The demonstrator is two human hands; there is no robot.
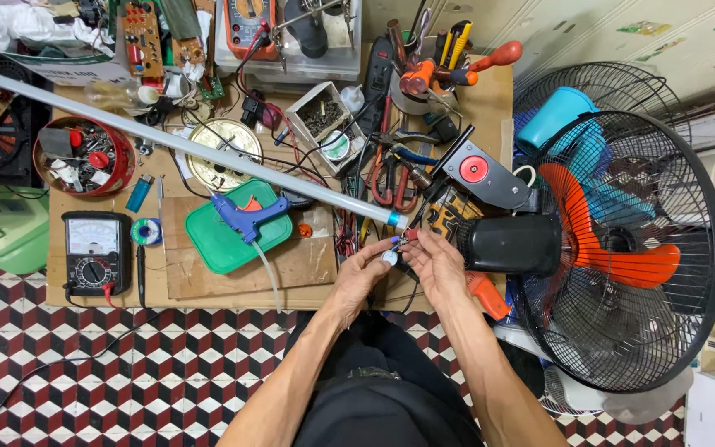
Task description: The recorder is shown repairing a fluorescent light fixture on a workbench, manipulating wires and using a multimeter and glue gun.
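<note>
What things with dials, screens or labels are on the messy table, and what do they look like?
Black meter: near left edge of the wooden table, white dial face, round knob below.
Second meter: far edge, dark with orange sides, red lead plugged in.
Green circuit boards: far left, flat, small parts on top.
Round red tub: left, full of small parts.
No packages with readable labels show.
</note>
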